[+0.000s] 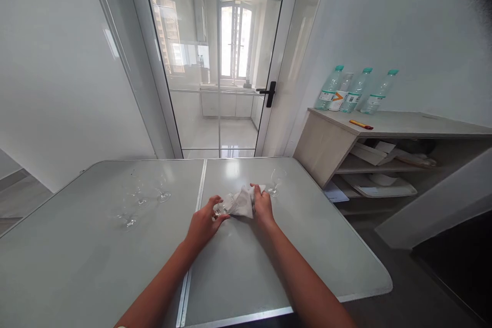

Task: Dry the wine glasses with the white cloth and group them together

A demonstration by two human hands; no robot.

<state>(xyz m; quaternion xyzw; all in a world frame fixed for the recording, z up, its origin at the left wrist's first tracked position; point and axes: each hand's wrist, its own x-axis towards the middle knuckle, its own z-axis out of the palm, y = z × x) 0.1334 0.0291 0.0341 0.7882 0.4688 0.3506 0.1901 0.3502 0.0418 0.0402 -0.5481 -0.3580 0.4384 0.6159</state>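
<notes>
Over the middle of the grey table (pixel 96 246), my left hand (pixel 203 223) grips the foot and stem of a clear wine glass (pixel 225 206) lying on its side. My right hand (pixel 262 206) is closed on a white cloth (pixel 243 201) wrapped over the glass's bowl. Both hands hover just above the tabletop. Another wine glass (pixel 277 182) stands upright just right of my right hand. Three more glasses (pixel 140 200) stand in a loose group to the left of my left hand.
A glass door with a black handle (pixel 269 93) is behind the table. At the right, a wooden shelf unit (pixel 384 128) carries several water bottles (pixel 355 91), a pen-like item (pixel 360 124), and papers on its lower shelves.
</notes>
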